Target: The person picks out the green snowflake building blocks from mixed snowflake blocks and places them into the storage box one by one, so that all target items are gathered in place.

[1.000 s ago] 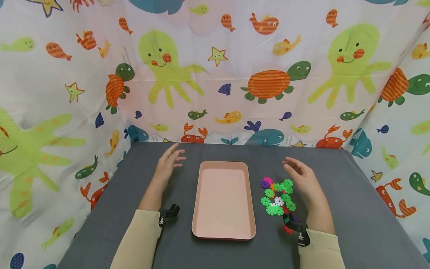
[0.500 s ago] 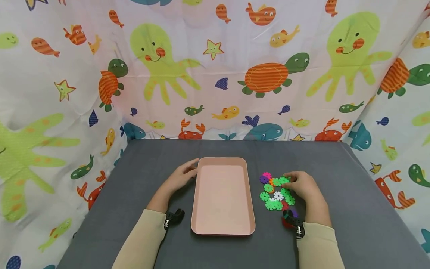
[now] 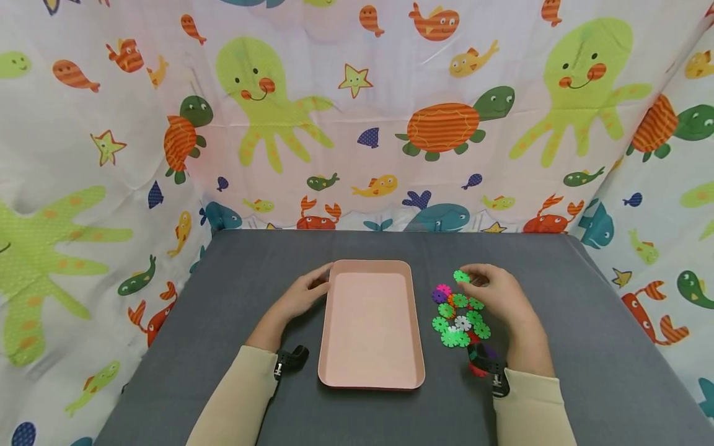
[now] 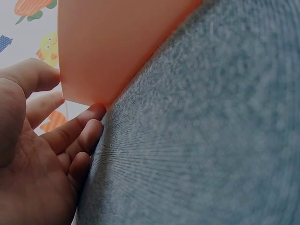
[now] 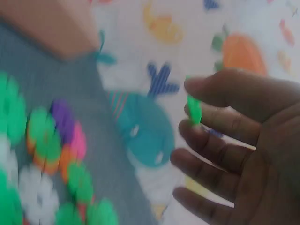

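A shallow pink tray (image 3: 372,325) lies on the grey cloth. My left hand (image 3: 302,293) is at its far left corner; in the left wrist view the thumb and fingertips touch the tray's outer wall (image 4: 112,47), fingers loosely bent. Between thumb and fingertips, my right hand (image 3: 496,291) pinches one green notched plastic disc (image 3: 461,276), raised above the pile. Seen edge-on, the disc (image 5: 194,108) shows in the right wrist view. Below and left of that hand lies a pile of similar discs in several colours, among them a white disc (image 3: 462,323) and a purple disc (image 3: 439,296).
Red discs (image 3: 477,370) lie partly under the black right wrist strap (image 3: 485,359). A grey cloth (image 3: 608,347) covers the table. Behind and at both sides hangs a white curtain (image 3: 329,37) printed with sea animals.
My left hand has come down to the tray's corner. My right hand reached down to the pile, took one green disc and lifted it away from the others.
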